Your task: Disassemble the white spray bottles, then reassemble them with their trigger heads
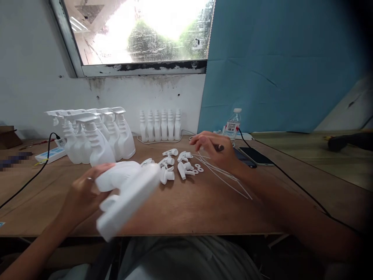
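My left hand is wrapped round a white spray bottle, tilted with its trigger head toward me and slightly blurred. My right hand hovers over the ends of several thin white tubes, fingers bent and apart, with nothing visible in them. Between the hands, several loose white trigger heads lie on the wooden table. Beside them are a few small white rings.
Assembled white spray bottles stand at the left, near a power strip. Several headless white bottles line the wall. A clear water bottle, a phone and a black cable are at the right.
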`<state>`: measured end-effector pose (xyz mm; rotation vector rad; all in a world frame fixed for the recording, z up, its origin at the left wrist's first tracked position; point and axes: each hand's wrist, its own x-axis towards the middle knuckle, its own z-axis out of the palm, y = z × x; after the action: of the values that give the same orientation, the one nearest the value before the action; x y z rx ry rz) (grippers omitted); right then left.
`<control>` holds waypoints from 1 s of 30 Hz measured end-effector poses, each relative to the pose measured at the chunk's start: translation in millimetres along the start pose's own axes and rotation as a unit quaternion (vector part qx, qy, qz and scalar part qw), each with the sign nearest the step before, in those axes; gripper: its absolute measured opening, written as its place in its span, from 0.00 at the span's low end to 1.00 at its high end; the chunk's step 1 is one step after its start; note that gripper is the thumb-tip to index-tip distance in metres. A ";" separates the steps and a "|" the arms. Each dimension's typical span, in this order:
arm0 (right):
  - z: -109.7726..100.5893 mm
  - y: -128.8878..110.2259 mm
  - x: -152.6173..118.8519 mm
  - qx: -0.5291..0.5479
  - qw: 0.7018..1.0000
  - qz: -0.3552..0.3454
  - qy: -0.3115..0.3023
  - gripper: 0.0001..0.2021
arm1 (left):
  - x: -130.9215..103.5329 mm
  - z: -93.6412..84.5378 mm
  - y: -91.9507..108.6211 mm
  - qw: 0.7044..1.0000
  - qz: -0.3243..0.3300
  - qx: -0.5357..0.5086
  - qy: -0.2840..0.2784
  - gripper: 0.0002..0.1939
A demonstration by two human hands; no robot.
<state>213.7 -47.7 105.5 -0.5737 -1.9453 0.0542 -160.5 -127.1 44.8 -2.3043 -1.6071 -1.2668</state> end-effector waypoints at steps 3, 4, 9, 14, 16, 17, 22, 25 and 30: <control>-9.8 -20.1 32.6 0.100 0.991 0.059 -0.065 0.20 | 25.9 15.1 28.1 0.993 0.094 -0.039 -0.057 0.18; -13.3 -24.7 43.3 0.130 0.987 0.066 -0.075 0.20 | 38.0 22.0 36.3 0.992 0.094 -0.048 -0.071 0.17; -32.6 -27.3 89.7 0.246 0.963 0.058 -0.092 0.33 | 106.6 51.9 70.4 0.995 0.064 -0.026 -0.072 0.28; -58.5 -15.3 110.7 0.221 0.964 0.025 0.146 0.21 | 161.0 62.1 111.1 0.992 0.117 -0.048 -0.021 0.28; -70.9 -13.6 109.0 0.216 0.957 0.037 0.193 0.18 | 176.8 60.9 125.1 0.987 0.120 -0.104 -0.036 0.26; -76.8 -13.4 106.8 0.218 0.954 0.039 0.204 0.15 | 183.9 59.4 129.8 0.981 0.123 -0.137 -0.055 0.24; -93.9 -17.3 95.3 0.254 0.949 0.017 0.186 0.13 | 215.6 54.7 125.5 0.930 0.154 -0.277 -0.185 0.21; -91.9 -24.1 93.4 0.286 0.947 -0.038 0.138 0.16 | 229.9 61.2 109.6 0.889 0.149 -0.348 -0.259 0.21; -81.3 -25.0 98.4 0.320 0.944 0.043 0.067 0.21 | 237.1 73.1 95.1 0.865 0.115 -0.405 -0.272 0.20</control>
<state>243.2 -46.6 232.2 -0.2160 -1.6397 0.6628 -13.2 43.1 186.0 -3.4919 -0.8673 -1.5120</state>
